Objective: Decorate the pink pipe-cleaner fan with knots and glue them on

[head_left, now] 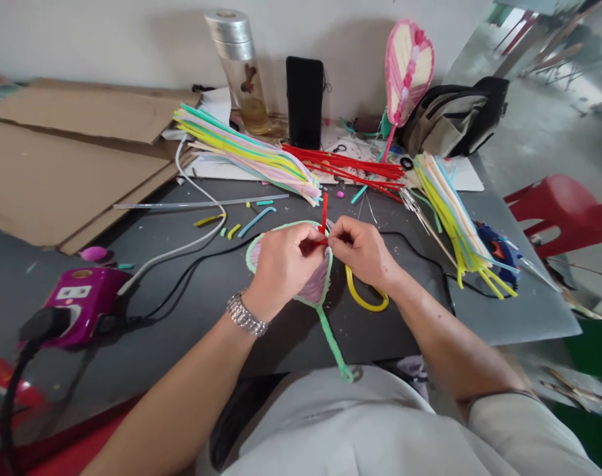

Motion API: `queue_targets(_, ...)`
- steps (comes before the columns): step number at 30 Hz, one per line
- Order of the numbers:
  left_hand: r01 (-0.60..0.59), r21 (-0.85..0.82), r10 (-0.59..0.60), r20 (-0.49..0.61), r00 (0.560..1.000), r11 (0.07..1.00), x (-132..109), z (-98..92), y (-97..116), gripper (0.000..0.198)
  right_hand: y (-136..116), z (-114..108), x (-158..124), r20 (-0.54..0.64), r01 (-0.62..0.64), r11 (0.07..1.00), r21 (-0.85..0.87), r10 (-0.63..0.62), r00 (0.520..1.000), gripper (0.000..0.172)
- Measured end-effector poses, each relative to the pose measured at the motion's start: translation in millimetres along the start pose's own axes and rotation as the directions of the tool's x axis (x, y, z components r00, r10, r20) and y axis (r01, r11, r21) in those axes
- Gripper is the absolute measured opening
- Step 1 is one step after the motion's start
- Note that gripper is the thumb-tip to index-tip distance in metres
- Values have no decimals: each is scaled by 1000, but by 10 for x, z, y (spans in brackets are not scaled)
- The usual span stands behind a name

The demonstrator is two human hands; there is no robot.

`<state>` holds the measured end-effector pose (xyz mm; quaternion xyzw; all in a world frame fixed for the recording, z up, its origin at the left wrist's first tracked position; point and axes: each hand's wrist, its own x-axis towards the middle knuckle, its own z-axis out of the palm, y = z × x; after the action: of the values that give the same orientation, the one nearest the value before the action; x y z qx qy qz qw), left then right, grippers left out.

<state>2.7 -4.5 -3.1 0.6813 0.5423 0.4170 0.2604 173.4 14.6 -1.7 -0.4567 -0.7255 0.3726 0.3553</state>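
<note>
My left hand [283, 264] and my right hand [363, 250] meet at the middle of the dark table [191, 317]. Both pinch a red pipe cleaner [324, 210] whose free end stands up between the fingertips. Under the hands lies a small fan [314, 291] with a green rim, a pale purple face and a green handle that points toward me. A yellow loop [363, 296] lies just below my right wrist. A metal watch sits on my left wrist.
Bundles of pastel pipe cleaners [251, 153] [454, 211] and a red bundle [350, 168] lie behind the hands. A finished pink fan [407, 66], a bottle [241, 66], a black phone [304, 102] and a bag [454, 116] stand at the back. A purple glue gun [77, 304] rests left, cardboard [67, 152] beyond.
</note>
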Motion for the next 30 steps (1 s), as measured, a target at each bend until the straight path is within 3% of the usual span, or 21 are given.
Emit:
queue_targets(6,-89,138,89,2,996,987,-20,-15,-1,13,-8,-38,-12,20,171,973,-155,-170,985,9)
queue_targets(9,-139,234,134,34,990,962,-32,-10,1,16,-10,-31,-8,24,181,970,-162,-179,984,10)
queue_targets(13,-189,328,186,40,982,926,-66,11,25,19,29,0,23,13,-11,999,50,10,1000,7)
queue_targets(16,-197,317,196,36,980,928,-80,25,38,21,76,10,53,178,-296,891,344,247,952,14)
queue_targets(19,-129,170,130,10,992,977,-57,24,25,18,83,-3,69,308,-438,754,489,320,896,21)
queue_targets(23,39,-143,-36,26,999,989,5,1,-4,15,33,-42,59,106,-254,886,388,231,967,20)
queue_targets(26,191,-372,-165,101,981,908,38,-26,2,16,18,-73,49,78,-192,921,339,176,981,19)
queue_targets(30,376,-528,-319,200,927,761,51,-54,43,15,38,-81,51,155,-235,896,377,189,970,23)
